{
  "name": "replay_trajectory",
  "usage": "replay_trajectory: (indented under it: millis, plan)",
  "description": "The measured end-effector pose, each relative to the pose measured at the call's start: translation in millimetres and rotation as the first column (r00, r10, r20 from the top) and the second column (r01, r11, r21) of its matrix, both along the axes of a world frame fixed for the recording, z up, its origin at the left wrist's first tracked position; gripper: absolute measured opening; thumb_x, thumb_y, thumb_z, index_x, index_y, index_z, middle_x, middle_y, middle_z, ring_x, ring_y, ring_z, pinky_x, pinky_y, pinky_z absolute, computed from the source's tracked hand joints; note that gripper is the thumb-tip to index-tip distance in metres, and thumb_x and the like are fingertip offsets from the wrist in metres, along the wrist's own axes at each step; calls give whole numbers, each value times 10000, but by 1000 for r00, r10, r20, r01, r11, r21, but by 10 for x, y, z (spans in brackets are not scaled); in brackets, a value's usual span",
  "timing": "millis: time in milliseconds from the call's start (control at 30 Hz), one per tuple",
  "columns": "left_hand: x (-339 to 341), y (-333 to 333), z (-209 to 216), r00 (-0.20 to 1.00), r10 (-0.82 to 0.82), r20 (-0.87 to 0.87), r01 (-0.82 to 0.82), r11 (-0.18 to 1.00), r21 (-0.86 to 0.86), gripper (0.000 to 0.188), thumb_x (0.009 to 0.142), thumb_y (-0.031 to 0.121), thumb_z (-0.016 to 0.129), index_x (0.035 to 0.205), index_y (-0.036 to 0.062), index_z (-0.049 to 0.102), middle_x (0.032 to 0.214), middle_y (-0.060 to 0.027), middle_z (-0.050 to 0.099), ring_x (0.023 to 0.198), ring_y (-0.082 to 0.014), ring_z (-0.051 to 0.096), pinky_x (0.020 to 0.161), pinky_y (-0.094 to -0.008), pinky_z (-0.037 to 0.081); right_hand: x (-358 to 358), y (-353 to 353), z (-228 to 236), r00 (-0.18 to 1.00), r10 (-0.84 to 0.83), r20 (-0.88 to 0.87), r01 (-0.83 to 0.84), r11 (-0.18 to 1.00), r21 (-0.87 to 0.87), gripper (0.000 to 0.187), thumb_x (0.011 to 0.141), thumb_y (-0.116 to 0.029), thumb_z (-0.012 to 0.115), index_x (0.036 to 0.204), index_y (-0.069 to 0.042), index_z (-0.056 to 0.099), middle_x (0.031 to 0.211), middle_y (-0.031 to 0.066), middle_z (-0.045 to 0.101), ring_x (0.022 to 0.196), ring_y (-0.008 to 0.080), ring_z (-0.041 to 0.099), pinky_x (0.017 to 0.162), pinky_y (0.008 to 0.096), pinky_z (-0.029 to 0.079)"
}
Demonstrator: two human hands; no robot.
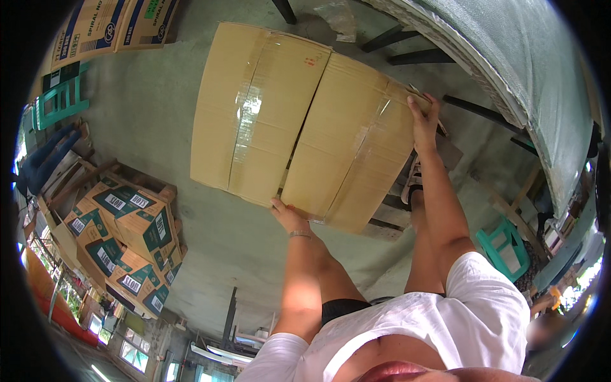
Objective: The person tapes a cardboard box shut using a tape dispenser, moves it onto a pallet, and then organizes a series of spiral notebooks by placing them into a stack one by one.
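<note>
A large brown cardboard box [267, 121] with a seam across its top and strips of clear tape stands in front of me. My left hand [289, 218] grips its near edge, close to the end of the seam, with fingers partly hidden by the box. At the right end, my right hand [424, 124] is closed round the corner, its thumb on the top face. Wooden slats [391, 216] show below the box's near right side, by my feet; whether the box rests on them I cannot tell.
Several printed cartons [130, 242] are stacked on a wooden pallet at left. More cartons [114, 28] stand far left, near a green stool [60, 105]. A table with a grey cover [534, 70] and black legs borders the right. Another green stool [505, 249] is behind my right arm.
</note>
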State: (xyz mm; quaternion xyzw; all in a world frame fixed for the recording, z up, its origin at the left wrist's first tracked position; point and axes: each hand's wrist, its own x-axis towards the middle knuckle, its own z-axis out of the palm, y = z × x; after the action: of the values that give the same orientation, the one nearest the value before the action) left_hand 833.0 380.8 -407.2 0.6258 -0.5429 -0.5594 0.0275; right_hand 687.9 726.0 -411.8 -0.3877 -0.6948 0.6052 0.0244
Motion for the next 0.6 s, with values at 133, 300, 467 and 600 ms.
replay_trajectory:
  millis: [133,300,467,600]
  plan:
    - [-45,48,163,997,-40,61,37,998,48,716,980,546,460,1441,17,316,1280,-99,491,1012,-193,506,921,-341,445,270,-40,-56,984,-176,-35,153,923,-352,611,941,-527,538,1358,-93,433,1302,82,494,1179,221,480,1003,332,397]
    - [-135,114,214,999,27,-18,-26,998,64,814,957,646,380,1514,79,202,1442,-105,377,1191,-231,460,1019,-374,400,1232,-588,-362,909,-392,140,334,486,-808,648,947,-662,361,1317,-154,521,1276,17,555,1179,226,520,998,369,426]
    - [33,-237,65,978,154,-137,-111,953,281,820,956,674,315,1526,103,170,1522,-115,288,1296,-261,405,1074,-412,359,1244,-721,-338,900,-389,195,292,208,-933,642,944,-668,354,1278,-158,555,1213,9,594,1131,231,555,951,381,459]
    - [-268,-40,159,980,121,-161,-63,944,323,766,943,668,376,1437,84,326,1370,-115,445,1175,-239,488,1007,-394,414,1265,-664,-471,918,-362,159,251,223,-942,593,947,-637,372,1229,-156,576,1189,16,607,1105,238,564,918,403,475]
